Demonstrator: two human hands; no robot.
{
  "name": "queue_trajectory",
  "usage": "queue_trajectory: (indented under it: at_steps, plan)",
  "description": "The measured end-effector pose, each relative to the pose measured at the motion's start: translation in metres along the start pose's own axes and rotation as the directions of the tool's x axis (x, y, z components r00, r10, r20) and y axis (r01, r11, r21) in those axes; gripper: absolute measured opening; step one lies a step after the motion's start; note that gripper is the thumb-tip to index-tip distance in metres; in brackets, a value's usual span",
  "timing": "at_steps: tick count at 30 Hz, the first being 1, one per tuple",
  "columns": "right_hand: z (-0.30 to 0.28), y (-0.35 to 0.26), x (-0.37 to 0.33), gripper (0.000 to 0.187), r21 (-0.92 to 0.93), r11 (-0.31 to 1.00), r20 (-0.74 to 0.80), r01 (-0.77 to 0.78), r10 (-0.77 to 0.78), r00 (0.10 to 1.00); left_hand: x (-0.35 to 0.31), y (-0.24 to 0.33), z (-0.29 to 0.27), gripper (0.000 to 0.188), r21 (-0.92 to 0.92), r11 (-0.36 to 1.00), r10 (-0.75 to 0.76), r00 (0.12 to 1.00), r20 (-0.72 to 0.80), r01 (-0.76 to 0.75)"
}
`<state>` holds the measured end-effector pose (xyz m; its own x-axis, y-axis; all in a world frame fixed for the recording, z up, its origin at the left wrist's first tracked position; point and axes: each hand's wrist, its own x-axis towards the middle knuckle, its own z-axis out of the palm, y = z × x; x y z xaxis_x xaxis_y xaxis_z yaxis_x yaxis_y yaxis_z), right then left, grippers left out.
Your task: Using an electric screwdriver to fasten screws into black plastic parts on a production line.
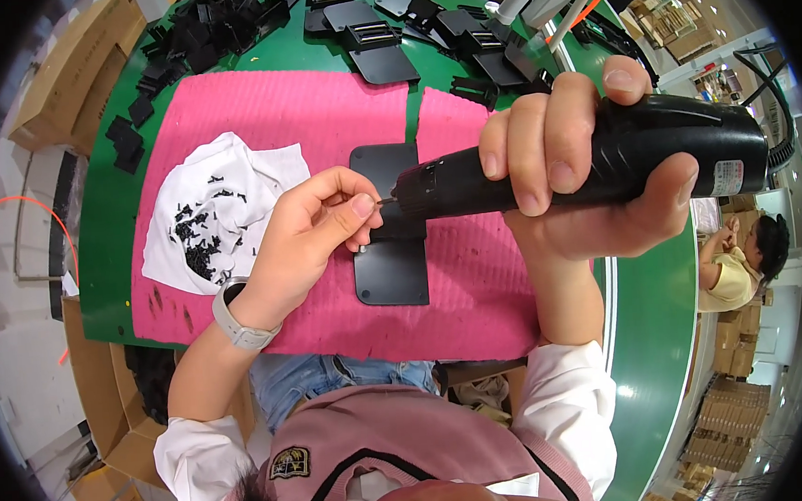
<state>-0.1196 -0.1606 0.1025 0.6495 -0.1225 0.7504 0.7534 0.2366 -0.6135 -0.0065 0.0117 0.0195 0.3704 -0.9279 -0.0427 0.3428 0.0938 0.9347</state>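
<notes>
A black, barrel-shaped plastic electric screwdriver (620,153) lies across the right half of the frame, raised in front of the pink ribbed mat (477,292) on the green table (109,277). The right hand (563,162) grasps its thick body, the fingers wrapped over the upper side and the thumb pressed along the lower side. At the centre of the frame, the left hand (312,226) has its thumb and index finger pinched around the end of the slim metal bit (387,201); whether a tiny piece sits between them too is hidden. The tool's long axis runs nearly level from right to left, dipping slightly toward the left; its narrow nose and bit point left, while the wide rear end, with its black cord (783,155), faces right. It looks stiff and fairly heavy, probably weighted toward the thick end, with a smooth shell that could slip in a loose grasp. The thick middle is the best place to take hold, with only light fingertip guidance at the bit. Behind the nose and the fingers, flat black plates with rounded corners (390,274) lie on the mat; they look thin, stiff and easily held by their edges. Small black screws (201,253) sit on a crumpled white cloth (272,171) at left.
</notes>
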Motion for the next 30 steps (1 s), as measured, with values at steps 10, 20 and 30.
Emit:
queue_trajectory:
  at_steps: [10,20,30]
  plan:
    - [0.010,0.005,-0.007,0.053,-0.010,0.998,-0.120,-0.059,0.057,0.991,-0.003,-0.003,-0.001,0.013,0.042,0.999,0.015,1.000,0.001,-0.015]
    - [0.003,0.013,-0.007,0.043,-0.040,0.989,-0.166,-0.146,0.137,0.977,0.001,-0.008,-0.005,0.036,0.530,0.846,0.137,0.982,-0.130,-0.048]
    - [0.020,0.027,-0.010,0.038,-0.228,0.923,-0.220,-0.311,0.263,0.940,0.007,-0.014,-0.005,0.033,0.436,0.890,-0.102,0.990,-0.093,0.132]
